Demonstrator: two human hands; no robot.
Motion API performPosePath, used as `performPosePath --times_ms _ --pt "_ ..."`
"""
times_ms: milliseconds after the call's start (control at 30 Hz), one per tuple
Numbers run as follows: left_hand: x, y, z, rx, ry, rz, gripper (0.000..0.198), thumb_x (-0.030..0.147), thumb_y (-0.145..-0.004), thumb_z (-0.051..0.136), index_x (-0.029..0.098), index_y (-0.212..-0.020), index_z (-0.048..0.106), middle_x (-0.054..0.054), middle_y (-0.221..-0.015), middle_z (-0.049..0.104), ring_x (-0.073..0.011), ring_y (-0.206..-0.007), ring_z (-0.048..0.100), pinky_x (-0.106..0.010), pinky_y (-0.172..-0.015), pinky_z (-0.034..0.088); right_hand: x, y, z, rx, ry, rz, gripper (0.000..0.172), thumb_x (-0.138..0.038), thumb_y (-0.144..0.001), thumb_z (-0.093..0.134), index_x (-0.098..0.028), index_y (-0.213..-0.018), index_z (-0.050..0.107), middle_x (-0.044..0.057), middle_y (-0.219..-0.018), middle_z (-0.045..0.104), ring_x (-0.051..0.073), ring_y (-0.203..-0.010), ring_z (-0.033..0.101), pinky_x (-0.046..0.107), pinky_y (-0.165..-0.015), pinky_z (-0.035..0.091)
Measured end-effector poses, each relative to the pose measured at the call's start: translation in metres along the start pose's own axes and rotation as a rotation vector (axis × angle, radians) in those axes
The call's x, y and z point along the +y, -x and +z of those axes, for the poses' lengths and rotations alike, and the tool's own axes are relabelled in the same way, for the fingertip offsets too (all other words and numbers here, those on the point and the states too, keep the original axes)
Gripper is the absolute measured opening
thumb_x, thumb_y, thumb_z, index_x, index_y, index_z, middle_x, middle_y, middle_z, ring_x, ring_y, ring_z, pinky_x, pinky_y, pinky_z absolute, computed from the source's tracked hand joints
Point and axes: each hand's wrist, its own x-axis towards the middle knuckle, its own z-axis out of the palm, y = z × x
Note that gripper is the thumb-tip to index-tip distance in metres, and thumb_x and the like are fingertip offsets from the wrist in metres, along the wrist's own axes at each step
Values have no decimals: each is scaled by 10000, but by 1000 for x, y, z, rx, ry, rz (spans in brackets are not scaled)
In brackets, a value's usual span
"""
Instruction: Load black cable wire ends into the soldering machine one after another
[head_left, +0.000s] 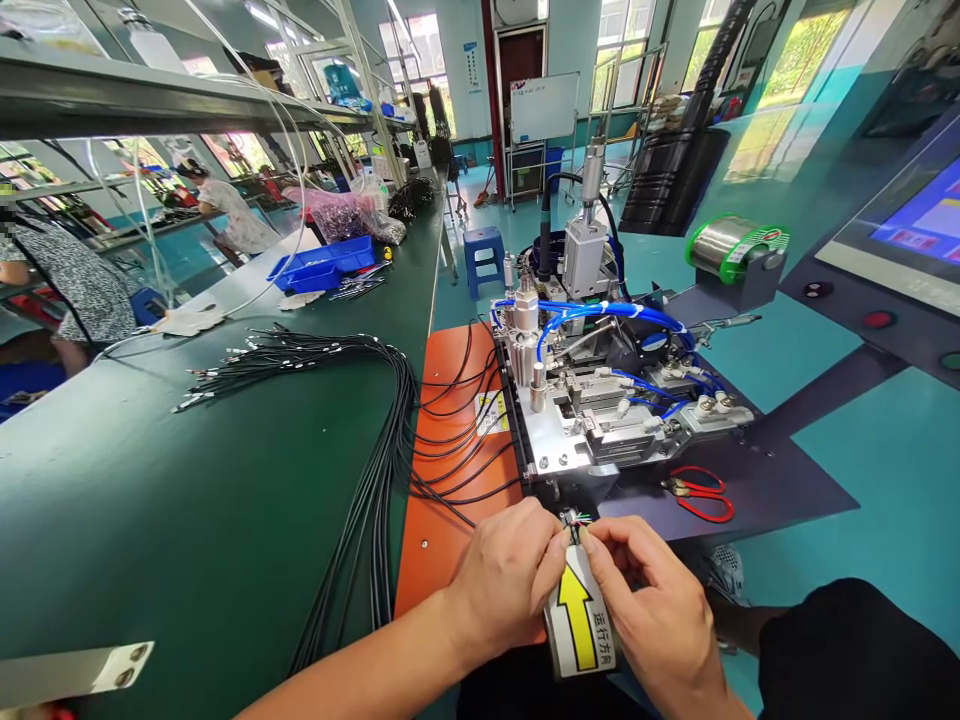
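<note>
I'm watching the left hand [517, 560] and right hand [654, 605] pinching the wires [578, 519] near their tips, seemingly wise for control.

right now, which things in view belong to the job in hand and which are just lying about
Likely in the job:
- multicoloured wire ends, at the fingertips of the left hand and right hand
- black cables
- machine with blue tubes
- solder wire spool

Seemingly just about:
- blue stool
- whiteboard
</note>
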Motion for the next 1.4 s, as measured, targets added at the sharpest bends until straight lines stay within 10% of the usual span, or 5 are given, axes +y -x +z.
performPosePath --times_ms 167,433,867,1400 --pt "-1 0 0 -13 35 -5 243 240 -1000 412 168 -831 571 -36 -774 575 -152 -686 542 -279 -617 422 -1 2 3 0 -5 -124 166 -307 -974 517 -207 -900 626 28 -824 610 155 -701 591 264 -653 481" --pt "0 0 -1 -46 33 50 229 215 -1004 397 159 -883 583 -52 -807 576 -167 -718 529 -293 -639 408 1 -19 -28 -114 -174 294 312 -496 -926 565 -224 -1036 672 28 -960 705 185 -858 662 242 -753 520" --pt "-1 0 0 -21 10 64 241 225 -1003 406 157 -877 600 -46 -775 557 -166 -696 513 -286 -613 384 -6 -29 -30 -394 -352 323 357 -510 -931 574 -175 -998 677 18 -856 647 166 -800 545 255 -714 466" --pt "0 0 3 51 -133 131 269 219 -981 447 166 -744 563 -20 -705 504 -149 -634 442 -290 -573 334 -6 -22 -31 -295 64 -52 249 -373 -1022 439 -229 -878 581 7 -866 562 166 -813 545 295 -753 424"
